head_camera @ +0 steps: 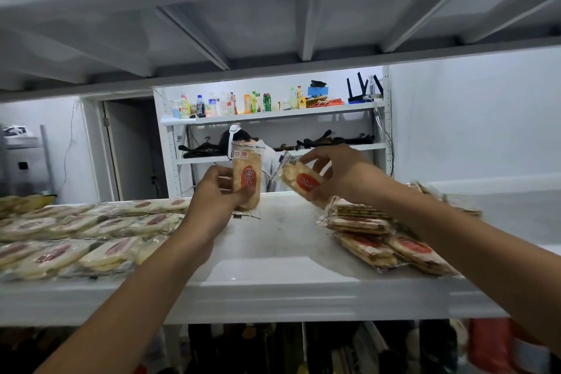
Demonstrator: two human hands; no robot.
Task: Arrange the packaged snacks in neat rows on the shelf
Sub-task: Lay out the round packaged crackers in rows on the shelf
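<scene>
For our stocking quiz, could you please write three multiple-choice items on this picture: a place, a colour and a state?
1. Where on the shelf do the neat rows lie? A) left side B) right side C) middle
2. What colour is the oval on the upright packet in the left hand? A) blue B) red C) green
3. What is the right hand doing? A) lying flat on the shelf B) holding a tilted packet C) hanging empty
Key: 1 A, rows left, loose pile right; 2 B, the oval is red; 3 B, fingers curl round it.
</scene>
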